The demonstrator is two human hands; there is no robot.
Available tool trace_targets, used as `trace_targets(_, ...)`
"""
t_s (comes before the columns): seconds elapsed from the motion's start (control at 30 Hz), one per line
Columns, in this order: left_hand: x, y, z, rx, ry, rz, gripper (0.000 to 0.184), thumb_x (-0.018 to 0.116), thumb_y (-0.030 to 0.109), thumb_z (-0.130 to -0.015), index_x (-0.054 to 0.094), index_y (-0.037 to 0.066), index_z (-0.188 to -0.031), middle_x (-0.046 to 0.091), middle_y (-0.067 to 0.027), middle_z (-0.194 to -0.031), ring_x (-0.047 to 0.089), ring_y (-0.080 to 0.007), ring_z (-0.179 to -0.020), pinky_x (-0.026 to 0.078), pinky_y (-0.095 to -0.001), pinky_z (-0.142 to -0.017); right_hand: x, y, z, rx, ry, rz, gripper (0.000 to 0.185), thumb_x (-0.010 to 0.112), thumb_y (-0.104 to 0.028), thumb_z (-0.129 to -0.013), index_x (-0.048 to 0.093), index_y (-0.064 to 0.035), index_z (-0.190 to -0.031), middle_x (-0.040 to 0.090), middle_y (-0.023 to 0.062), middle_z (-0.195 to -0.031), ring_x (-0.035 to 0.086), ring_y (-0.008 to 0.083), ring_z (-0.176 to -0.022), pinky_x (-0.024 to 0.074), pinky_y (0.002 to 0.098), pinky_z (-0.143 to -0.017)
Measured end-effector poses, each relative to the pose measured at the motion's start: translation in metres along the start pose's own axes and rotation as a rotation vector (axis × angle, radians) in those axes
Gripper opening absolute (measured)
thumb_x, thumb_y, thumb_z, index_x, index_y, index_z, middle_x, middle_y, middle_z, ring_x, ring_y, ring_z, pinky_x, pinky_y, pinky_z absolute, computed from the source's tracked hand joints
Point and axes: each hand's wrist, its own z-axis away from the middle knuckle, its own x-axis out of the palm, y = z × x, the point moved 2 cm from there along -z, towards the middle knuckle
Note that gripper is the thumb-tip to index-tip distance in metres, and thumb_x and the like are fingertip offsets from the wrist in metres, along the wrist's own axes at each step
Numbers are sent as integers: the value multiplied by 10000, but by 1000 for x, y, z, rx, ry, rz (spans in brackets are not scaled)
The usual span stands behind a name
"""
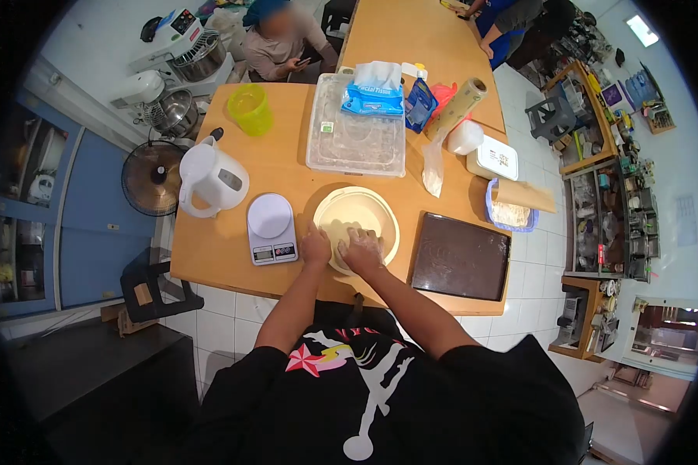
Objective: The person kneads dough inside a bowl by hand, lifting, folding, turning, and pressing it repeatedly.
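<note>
A round cream bowl [390, 221] stands near the front edge of the wooden table. At its left rim is my left hand [316, 246], its fingers closed on the edge. My right hand [361, 250] reaches inside the bowl, fingers bent and pressed down, with pale floury residue on them. Pale dough [347, 229] seems to lie under those fingers, though its colour blends with the bowl and the hand covers part of it. Left of the bowl sits a white kitchen scale [271, 225]; to the right lies a dark baking tray [461, 257].
A white electric kettle [217, 182] and a yellow-green container [250, 110] stand at the left. Behind the bowl, a clear lidded box [349, 147] carries a tissue pack [374, 94]. A tub of flour [512, 214] is at the right edge. A person [283, 46] sits across the table.
</note>
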Motion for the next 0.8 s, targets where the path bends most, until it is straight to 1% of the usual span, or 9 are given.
trace_targets(0.03, 2, -2, 1, 12, 11, -12, 325, 473, 222, -919, 449, 12, -1166, 660, -256, -846, 643, -435, -805, 504, -534, -712, -1, -2, -3, -10, -96, 28, 335, 577, -420, -832, 695, -115, -904, 637, 103, -1094, 533, 275, -1074, 363, 510, -948)
trace_targets(0.13, 3, -2, -2, 2, -31, -15, 323, 473, 206, -920, 443, 11, -1175, 661, -256, -840, 642, -437, -795, 505, -529, -703, -4, -4, -14, -13, -74, 71, 369, 516, -439, -862, 703, -130, -934, 670, 67, -971, 538, 254, -1063, 374, 485, -921)
trace_targets(0.27, 12, -16, -5, 128, 6, 3, 314, 479, 179, -916, 429, 10, -1175, 656, -267, -827, 635, -449, -783, 501, -535, -701, -4, -8, -33, -5, -159, 92, 391, 478, -435, -882, 708, -133, -978, 651, 61, -1039, 537, 243, -1060, 366, 469, -916)
trace_targets(0.43, 10, -20, -9, 141, -75, 42, 337, 500, 161, -899, 405, 4, -1182, 647, -281, -825, 623, -470, -781, 493, -551, -711, -4, -9, -50, 1, -234, 80, 412, 454, -434, -897, 700, -133, -1032, 620, 68, -1129, 523, 251, -1084, 355, 471, -935)
trace_targets(0.53, 7, -20, -7, 140, -45, 69, 349, 509, 166, -892, 405, 12, -1187, 644, -286, -846, 622, -472, -782, 491, -552, -713, 1, -11, -59, 40, -277, 96, 490, 388, -489, -924, 697, -135, -1066, 580, 106, -1251, 487, 275, -1205, 333, 501, -1003)
trace_targets(0.63, 9, -20, 0, 103, -15, 83, 363, 514, 176, -886, 406, 21, -1196, 643, -287, -866, 626, -467, -783, 492, -551, -714, 7, -3, -79, 172, -370, -91, 595, 279, -501, -960, 671, -81, -1113, 544, 183, -1316, 459, 334, -1271, 281, 563, -1061)
trace_targets(0.7, 7, -14, 0, 68, -21, 84, 371, 513, 182, -884, 407, 21, -1201, 644, -285, -869, 629, -462, -790, 492, -550, -721, 66, 37, -109, 154, -408, -137, 640, 229, -490, -972, 655, -35, -1116, 548, 223, -1290, 475, 375, -1251, 266, 562, -1080)
trace_targets(0.77, 4, -12, 1, 31, -57, 73, 379, 509, 189, -884, 407, 13, -1205, 646, -280, -862, 631, -455, -802, 491, -546, -734, 36, 41, -97, 91, -383, 6, 645, 210, -448, -986, 635, 22, -1111, 595, 252, -1190, 532, 429, -1159, 289, 502, -1092)
trace_targets(0.8, 5, -14, 3, 29, -54, 72, 382, 506, 193, -884, 408, 9, -1204, 646, -280, -856, 631, -454, -804, 490, -546, -737, 29, 42, -87, 94, -387, -48, 614, 239, -430, -982, 638, 21, -1101, 594, 262, -1182, 534, 433, -1149, 316, 493, -1073)
